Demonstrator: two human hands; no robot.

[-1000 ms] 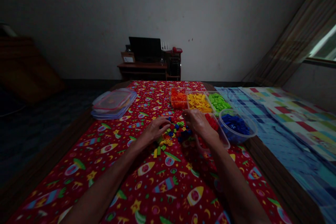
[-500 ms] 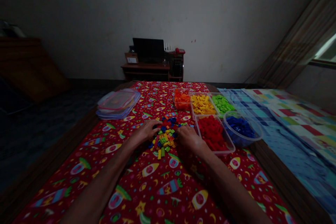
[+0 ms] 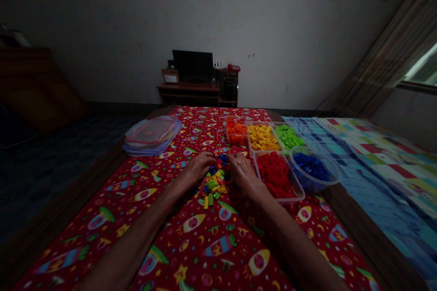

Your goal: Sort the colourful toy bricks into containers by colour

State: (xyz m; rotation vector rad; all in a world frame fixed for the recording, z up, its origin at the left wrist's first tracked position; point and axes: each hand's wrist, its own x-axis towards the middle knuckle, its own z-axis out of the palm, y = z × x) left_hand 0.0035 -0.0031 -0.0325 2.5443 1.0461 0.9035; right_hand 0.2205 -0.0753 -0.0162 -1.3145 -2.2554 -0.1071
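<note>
Right of both hands, their grips unclear, a tub holds red pieces, a round bowl blue ones

A desk and monitor at twelve o'clock, curtain at two and checked bedding at three show a home.

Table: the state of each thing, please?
Mixed pieces: loose, heaped
Left hand: curled at heap
Right hand: curled at heap
Red pieces: in open box
Blue pieces: in open bowl
Orange pieces: in open box
Yellow pieces: in open box
Green pieces: in open box
Lids: stacked
Tablecloth: spread
</note>
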